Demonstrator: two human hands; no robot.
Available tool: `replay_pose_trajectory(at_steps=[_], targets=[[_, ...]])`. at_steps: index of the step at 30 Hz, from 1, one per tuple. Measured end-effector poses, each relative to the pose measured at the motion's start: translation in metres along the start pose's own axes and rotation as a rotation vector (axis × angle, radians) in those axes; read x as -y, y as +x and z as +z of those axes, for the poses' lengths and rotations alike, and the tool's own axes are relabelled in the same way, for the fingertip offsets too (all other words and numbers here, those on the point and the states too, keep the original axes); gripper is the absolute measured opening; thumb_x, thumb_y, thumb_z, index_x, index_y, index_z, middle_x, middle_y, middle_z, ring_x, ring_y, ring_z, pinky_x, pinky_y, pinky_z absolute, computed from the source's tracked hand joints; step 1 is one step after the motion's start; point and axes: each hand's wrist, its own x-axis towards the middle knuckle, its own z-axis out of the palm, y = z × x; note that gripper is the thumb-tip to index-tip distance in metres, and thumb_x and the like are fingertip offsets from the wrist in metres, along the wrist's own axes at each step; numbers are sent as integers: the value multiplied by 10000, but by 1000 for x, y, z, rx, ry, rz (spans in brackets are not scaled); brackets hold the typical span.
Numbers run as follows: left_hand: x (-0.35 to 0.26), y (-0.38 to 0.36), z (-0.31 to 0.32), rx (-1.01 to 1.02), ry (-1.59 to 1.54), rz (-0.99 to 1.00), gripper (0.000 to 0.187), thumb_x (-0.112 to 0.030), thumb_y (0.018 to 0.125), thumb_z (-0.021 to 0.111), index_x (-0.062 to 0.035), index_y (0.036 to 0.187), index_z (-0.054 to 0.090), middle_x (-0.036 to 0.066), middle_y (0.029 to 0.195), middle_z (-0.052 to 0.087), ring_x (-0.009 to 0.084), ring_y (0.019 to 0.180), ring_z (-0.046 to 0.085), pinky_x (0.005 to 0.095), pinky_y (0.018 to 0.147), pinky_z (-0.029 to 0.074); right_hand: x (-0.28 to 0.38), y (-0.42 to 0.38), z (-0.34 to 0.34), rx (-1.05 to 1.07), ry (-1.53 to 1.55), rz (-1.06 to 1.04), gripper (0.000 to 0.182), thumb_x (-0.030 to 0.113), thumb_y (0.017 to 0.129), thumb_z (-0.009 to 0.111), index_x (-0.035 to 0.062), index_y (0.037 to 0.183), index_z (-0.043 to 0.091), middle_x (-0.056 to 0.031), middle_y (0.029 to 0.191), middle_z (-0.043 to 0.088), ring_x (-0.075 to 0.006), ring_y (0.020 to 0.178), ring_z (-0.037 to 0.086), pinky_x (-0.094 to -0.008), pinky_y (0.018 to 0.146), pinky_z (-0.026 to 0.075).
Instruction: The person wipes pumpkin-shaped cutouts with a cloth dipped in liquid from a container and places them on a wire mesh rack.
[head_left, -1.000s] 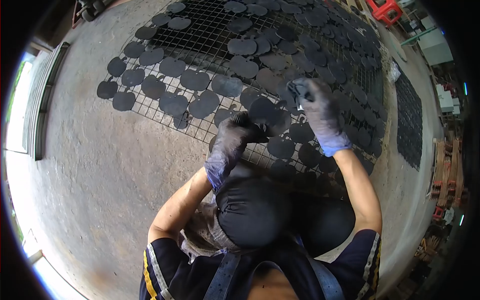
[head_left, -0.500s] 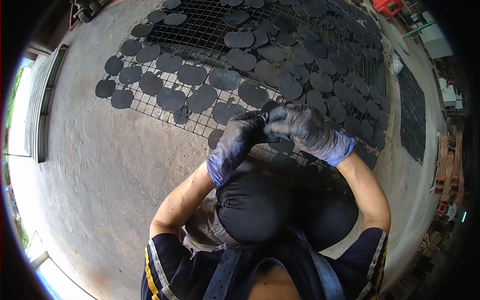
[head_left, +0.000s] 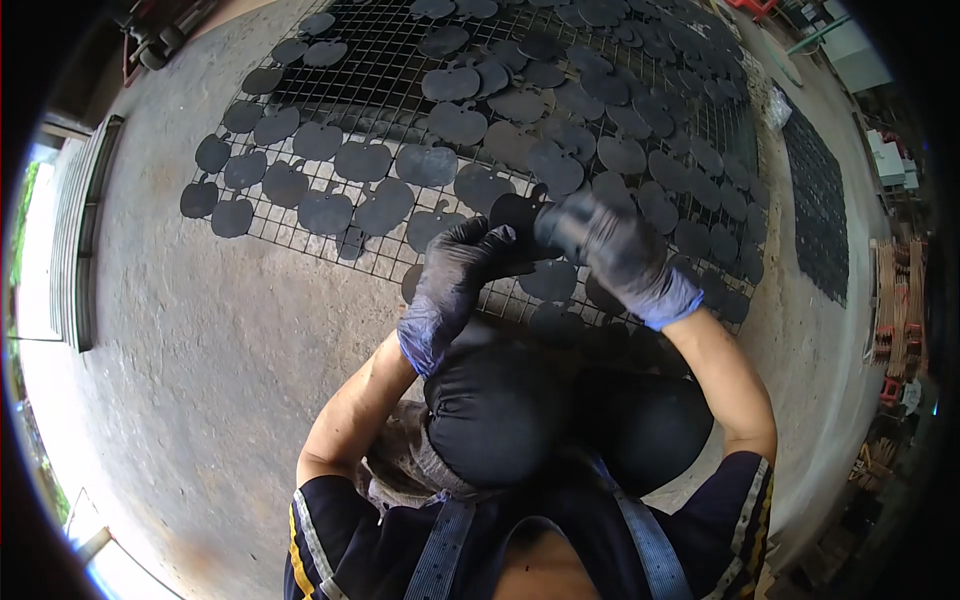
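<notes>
My left hand (head_left: 452, 275), in a dark-smeared purple glove, grips a flat black apple- or pumpkin-shaped plate (head_left: 516, 216) by its lower left side. The plate is tilted up in front of my knees, above the near part of a wire mesh rack (head_left: 305, 240). Close at the plate's right edge is my right hand (head_left: 612, 248), gloved the same way and blurred by motion. Its fingers are curled together; I cannot tell what is between them. Similar dark plates (head_left: 384, 207) lie on the mesh around both hands.
Many more plates (head_left: 560, 166) cover the rack, overlapping towards the right and back. Concrete floor (head_left: 200, 370) borders it on the left. A dark mat-like strip (head_left: 815, 205) lies to the right, near brown bundles (head_left: 895, 310). A ribbed panel (head_left: 85, 240) stands at the far left.
My right hand has moved slightly right and down, away from my left hand, and more of the held plate now shows between them. The view has shifted a little.
</notes>
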Motion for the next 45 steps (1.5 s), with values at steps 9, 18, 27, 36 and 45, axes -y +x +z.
replay_pose_trajectory(at_steps=[9, 18, 27, 36, 45], targets=[[-5, -3, 16, -5, 41, -48, 269, -126, 817, 500, 73, 996, 475, 122, 872, 564, 202, 780, 577, 303, 709, 492, 12, 3, 3, -23, 71, -122, 276, 26, 650, 558, 134, 904, 554, -41, 841, 525, -188, 621, 561, -273, 502, 482], [-10, 51, 11, -19, 131, 15, 260, -129, 812, 500, 61, 989, 494, 118, 860, 577, 200, 736, 583, 291, 644, 500, -55, -29, -2, -297, 776, 807, 256, -34, 750, 475, 46, 988, 528, -27, 901, 555, -96, 798, 519, -218, 694, 442], [-69, 123, -26, -329, 668, 602, 429, -122, 781, 544, -10, 1162, 381, 128, 1081, 516, 191, 988, 497, 239, 806, 403, -75, -64, 11, -225, 998, 814, 310, -64, 744, 479, 0, 1047, 487, -101, 1015, 542, -125, 836, 540, -207, 640, 435], [-123, -22, -266, -1758, 1095, 610, 503, -251, 656, 669, 19, 1030, 468, 153, 904, 559, 246, 774, 552, 310, 658, 425, -66, -58, 33, -156, 991, 733, 257, -42, 753, 501, 19, 1001, 520, -39, 939, 560, -103, 820, 524, -212, 671, 432], [-117, -58, -240, -1037, 138, 505, 248, -126, 741, 567, -2, 951, 520, 80, 728, 585, 166, 625, 577, 261, 550, 460, -45, -45, 20, -50, 820, 724, 315, -81, 727, 470, 38, 1014, 519, -18, 912, 560, -85, 746, 518, -196, 629, 414]])
